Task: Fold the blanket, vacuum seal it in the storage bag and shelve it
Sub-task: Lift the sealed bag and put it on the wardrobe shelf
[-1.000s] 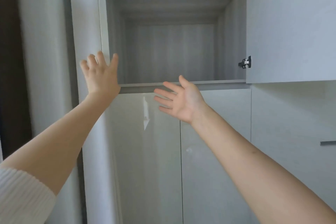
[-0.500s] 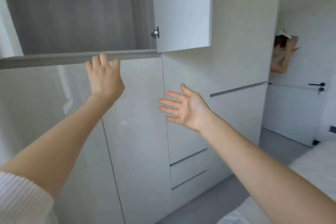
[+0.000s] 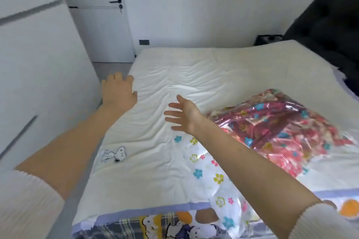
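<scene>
A: Where are the hands?
B: Both are stretched out over the bed (image 3: 194, 75). The left hand (image 3: 118, 91) is left of centre, back toward the camera, fingers loosely spread, holding nothing. The right hand (image 3: 182, 116) is at centre, palm turned left, fingers splayed, also empty.

A: And the blanket?
B: The blanket (image 3: 281, 128), red with a flower print, lies sealed inside the bag (image 3: 219, 178) at the right of the frame, on the bed. The bag is clear plastic with coloured flowers printed on it. The right forearm passes over its near corner; I cannot tell whether they touch.

A: What else?
B: A white wardrobe (image 3: 38, 64) fills the left edge, a door (image 3: 103, 31) stands at upper left, and a dark headboard (image 3: 328, 31) sits at upper right.
</scene>
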A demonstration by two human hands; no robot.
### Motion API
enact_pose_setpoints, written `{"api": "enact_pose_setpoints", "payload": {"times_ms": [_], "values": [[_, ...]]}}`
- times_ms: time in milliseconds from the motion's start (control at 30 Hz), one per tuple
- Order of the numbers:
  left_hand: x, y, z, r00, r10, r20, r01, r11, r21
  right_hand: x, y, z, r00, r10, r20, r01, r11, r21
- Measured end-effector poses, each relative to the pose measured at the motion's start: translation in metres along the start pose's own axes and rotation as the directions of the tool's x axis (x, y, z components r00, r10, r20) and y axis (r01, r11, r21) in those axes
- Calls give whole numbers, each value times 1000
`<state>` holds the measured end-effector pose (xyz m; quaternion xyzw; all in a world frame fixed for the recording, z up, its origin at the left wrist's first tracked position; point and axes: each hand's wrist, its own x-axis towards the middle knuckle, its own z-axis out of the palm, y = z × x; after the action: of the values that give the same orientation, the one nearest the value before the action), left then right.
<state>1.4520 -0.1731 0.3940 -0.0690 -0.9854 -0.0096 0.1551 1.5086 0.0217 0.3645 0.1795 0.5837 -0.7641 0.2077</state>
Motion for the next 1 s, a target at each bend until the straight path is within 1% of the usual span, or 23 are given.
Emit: {"api": "enact_pose_setpoints", "payload": {"times_ms": [100, 233, 333, 433, 500, 600, 733, 800, 867, 933, 1000], "values": [[10, 78, 50, 986, 148, 70, -143, 987, -72, 2, 28, -85, 980, 54, -193, -35, 995, 98], [22, 176, 101, 942, 292, 166, -276, 954, -116, -8, 62, -189, 919, 126, -374, -38, 972, 234], [33, 240, 139, 915, 336, 223, -302, 937, -173, -15, 77, -259, 856, 205, -475, -54, 949, 312], [45, 295, 176, 896, 363, 256, -310, 924, -223, -17, 85, -321, 806, 240, -541, -39, 933, 357], [52, 326, 203, 885, 368, 285, -302, 920, -251, -15, 92, -358, 748, 301, -592, -71, 922, 380], [67, 361, 246, 861, 372, 348, -266, 911, -315, -4, 103, -409, 633, 388, -670, -122, 905, 408], [96, 396, 299, 860, 360, 363, -216, 899, -381, 22, 118, -460, 504, 465, -728, -137, 875, 464], [116, 412, 325, 877, 307, 369, -134, 895, -426, 40, 126, -481, 444, 483, -755, -135, 869, 477], [140, 428, 351, 877, 262, 402, -68, 898, -435, 58, 130, -499, 399, 489, -776, -142, 869, 474], [164, 445, 377, 850, 260, 458, -49, 906, -421, 78, 135, -515, 348, 454, -820, -122, 889, 441], [184, 462, 400, 798, 266, 540, -24, 911, -413, 101, 136, -526, 295, 433, -852, -88, 900, 427]]}}
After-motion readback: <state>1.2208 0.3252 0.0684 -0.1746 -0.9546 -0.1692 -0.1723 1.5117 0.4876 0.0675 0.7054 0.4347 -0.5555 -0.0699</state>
